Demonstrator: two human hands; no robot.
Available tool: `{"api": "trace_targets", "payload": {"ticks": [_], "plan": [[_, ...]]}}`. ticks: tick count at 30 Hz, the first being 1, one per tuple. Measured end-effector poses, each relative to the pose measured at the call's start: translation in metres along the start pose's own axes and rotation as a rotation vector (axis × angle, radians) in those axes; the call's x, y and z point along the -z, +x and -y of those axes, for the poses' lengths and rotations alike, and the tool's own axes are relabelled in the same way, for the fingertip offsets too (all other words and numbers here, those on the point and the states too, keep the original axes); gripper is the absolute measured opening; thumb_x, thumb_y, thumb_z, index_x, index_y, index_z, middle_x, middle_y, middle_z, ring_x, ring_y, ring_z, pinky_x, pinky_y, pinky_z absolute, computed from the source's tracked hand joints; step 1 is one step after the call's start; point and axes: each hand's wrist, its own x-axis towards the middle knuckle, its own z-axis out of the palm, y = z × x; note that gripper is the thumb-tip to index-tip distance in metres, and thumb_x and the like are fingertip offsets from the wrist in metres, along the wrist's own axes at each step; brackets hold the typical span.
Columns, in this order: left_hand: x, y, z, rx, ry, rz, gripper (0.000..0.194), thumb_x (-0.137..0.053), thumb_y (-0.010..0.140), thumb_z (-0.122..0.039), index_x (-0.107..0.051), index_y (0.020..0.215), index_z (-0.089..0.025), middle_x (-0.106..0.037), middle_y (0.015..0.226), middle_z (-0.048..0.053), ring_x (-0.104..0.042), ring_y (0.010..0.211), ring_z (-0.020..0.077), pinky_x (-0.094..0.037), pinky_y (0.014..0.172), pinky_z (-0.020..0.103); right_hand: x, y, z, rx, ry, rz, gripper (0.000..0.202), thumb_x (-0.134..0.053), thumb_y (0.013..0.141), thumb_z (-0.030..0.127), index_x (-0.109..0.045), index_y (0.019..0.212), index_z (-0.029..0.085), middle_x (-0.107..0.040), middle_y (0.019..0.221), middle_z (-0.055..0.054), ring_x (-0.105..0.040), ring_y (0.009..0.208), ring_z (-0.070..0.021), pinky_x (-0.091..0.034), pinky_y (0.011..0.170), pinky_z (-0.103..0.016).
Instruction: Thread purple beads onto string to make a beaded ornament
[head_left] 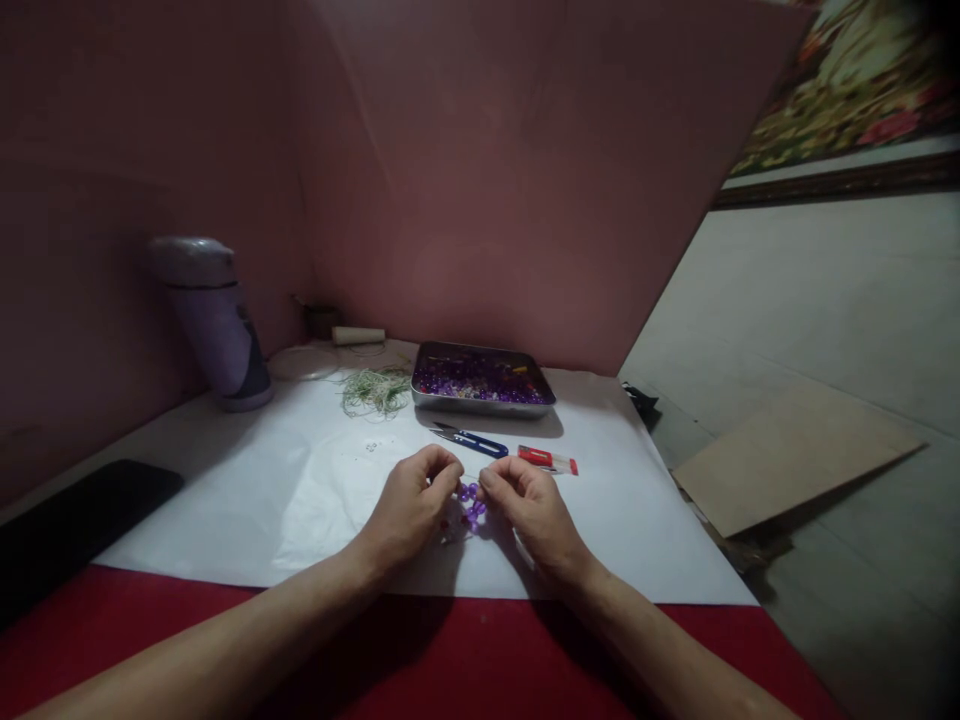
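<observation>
Several purple beads [472,507], joined in a small cluster, hang between my two hands just above the white sheet. My left hand [415,497] pinches at the left top of the beadwork, thumb against forefinger. On the other side my right hand [534,508] is closed in a similar pinch, its fingertips at the upper right of the beads. Thread or needle between the fingertips is too fine to make out. Behind the hands lie blue thread snips [480,443] and a red-and-clear needle packet [547,460].
A metal tray [487,407] of purple beads stands at the back, beside a tangle of green thread [375,392]. A purple bottle [217,330] is at left, a dark flat object [97,520] at front left. Pink boards rise behind; cardboard [795,455] lies beyond the right edge.
</observation>
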Motion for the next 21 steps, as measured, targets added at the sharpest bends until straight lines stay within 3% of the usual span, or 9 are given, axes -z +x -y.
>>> {"api": "trace_targets", "payload": {"ticks": [3,6,10,15,21], "plan": [[0.0021,-0.0018,-0.0019,-0.084,0.060,-0.049,0.016,-0.049,0.078,-0.022,-0.060,0.088,-0.016,-0.059,0.075,0.000,-0.050,0.064,0.0122,-0.040,0.060,0.024,0.0001,-0.0002,-0.0026,0.026,-0.057,0.009,0.024,-0.061,0.078,0.037,-0.056,0.070,0.015,-0.058,0.064,0.000,-0.050,0.059,-0.0114,-0.041,0.057,-0.024],[0.0015,-0.0053,-0.0021,-0.103,0.023,0.060,0.024,-0.048,0.076,-0.017,-0.060,0.097,-0.016,-0.058,0.068,-0.001,-0.049,0.058,0.0113,-0.041,0.056,0.023,-0.0005,-0.0010,-0.0019,0.038,-0.102,0.023,0.022,-0.060,0.078,0.035,-0.056,0.069,0.015,-0.057,0.063,0.000,-0.051,0.060,-0.0122,-0.041,0.059,-0.025],[-0.0017,-0.0071,-0.0005,-0.124,-0.001,0.130,0.018,-0.051,0.076,-0.018,-0.064,0.088,-0.015,-0.063,0.076,0.003,-0.054,0.064,0.0125,-0.044,0.060,0.024,-0.0011,-0.0014,0.0010,0.051,-0.133,0.029,0.022,-0.060,0.077,0.035,-0.056,0.067,0.016,-0.057,0.062,0.000,-0.051,0.060,-0.0128,-0.042,0.059,-0.026],[-0.0037,-0.0045,0.0018,-0.042,-0.106,0.145,0.014,-0.054,0.075,-0.021,-0.065,0.082,-0.015,-0.060,0.065,0.001,-0.050,0.054,0.0106,-0.041,0.052,0.022,-0.0012,-0.0015,0.0018,0.037,-0.127,0.049,0.022,-0.059,0.078,0.035,-0.056,0.067,0.016,-0.057,0.063,0.000,-0.051,0.060,-0.0128,-0.042,0.059,-0.026],[-0.0042,-0.0054,0.0023,-0.023,-0.100,0.097,0.011,-0.056,0.072,-0.019,-0.065,0.074,-0.014,-0.060,0.061,0.001,-0.051,0.052,0.0108,-0.040,0.049,0.021,-0.0016,-0.0022,0.0020,0.021,-0.140,0.046,0.020,-0.058,0.078,0.031,-0.056,0.066,0.016,-0.057,0.062,0.000,-0.051,0.060,-0.0128,-0.042,0.060,-0.026]]}}
